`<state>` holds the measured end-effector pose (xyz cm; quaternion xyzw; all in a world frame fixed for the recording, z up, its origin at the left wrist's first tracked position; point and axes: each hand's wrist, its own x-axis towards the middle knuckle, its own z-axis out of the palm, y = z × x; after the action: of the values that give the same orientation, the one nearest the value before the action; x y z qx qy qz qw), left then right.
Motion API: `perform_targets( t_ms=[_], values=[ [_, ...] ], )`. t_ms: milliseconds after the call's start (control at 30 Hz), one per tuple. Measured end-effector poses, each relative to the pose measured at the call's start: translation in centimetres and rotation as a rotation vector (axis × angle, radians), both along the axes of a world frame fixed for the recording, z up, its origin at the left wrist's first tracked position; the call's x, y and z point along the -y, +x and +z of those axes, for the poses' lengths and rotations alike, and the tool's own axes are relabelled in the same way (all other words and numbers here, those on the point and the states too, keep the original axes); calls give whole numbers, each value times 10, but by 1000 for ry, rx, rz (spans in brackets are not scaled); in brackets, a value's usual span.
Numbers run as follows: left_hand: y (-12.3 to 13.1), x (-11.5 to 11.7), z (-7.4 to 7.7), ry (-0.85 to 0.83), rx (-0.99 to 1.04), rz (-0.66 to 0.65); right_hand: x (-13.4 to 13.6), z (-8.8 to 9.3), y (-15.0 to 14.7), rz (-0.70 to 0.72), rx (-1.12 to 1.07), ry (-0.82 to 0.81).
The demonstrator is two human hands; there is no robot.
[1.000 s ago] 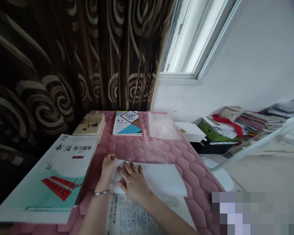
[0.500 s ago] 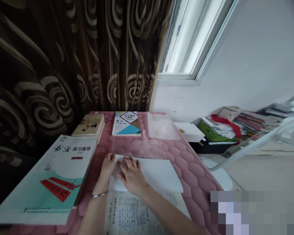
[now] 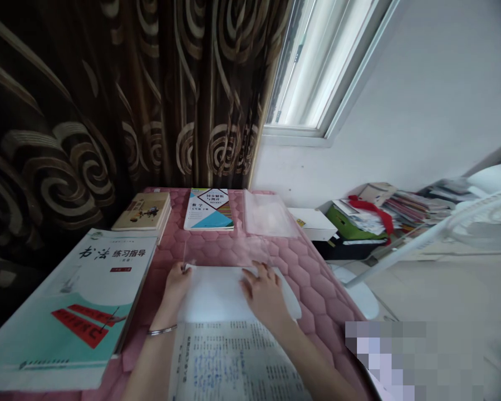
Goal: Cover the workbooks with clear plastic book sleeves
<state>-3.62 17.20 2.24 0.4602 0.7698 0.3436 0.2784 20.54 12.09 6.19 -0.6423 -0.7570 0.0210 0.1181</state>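
White sheet (image 3: 217, 292): smooth, matte, rectangular, flat on the pink quilted cloth (image 3: 317, 289), just beyond the printed open book (image 3: 234, 362). Clear glossy film (image 3: 227, 253) overlaps its far edge. My right hand (image 3: 265, 294) presses it, palm flat and fingers spread. My left hand (image 3: 176, 283) curls at its left edge; I cannot tell whether it pinches.

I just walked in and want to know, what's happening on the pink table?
A person is working on an open workbook lying on the pink quilted table. The right hand lies flat on a white sheet at the book's top, and the left hand is at that sheet's left edge, by a clear plastic cover. Whether its fingers pinch anything is unclear. A big calligraphy book lies to the left.
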Motion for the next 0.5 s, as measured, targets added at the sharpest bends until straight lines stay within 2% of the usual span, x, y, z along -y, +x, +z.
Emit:
perform_targets(
  t_ms=[100, 233, 367, 500],
  values=[
    [2, 0, 3, -20, -57, 7, 7, -1, 30, -184, 34, -55],
    [6, 3, 8, -36, -145, -5, 13, -6, 42, -278, -20, -120],
    [15, 9, 16, -60, -284, -38, 13, -13, 43, -300, -59, -66],
    [27, 16, 21, -87, -470, -43, 7, -25, 49, -182, -91, 14]
  ],
)
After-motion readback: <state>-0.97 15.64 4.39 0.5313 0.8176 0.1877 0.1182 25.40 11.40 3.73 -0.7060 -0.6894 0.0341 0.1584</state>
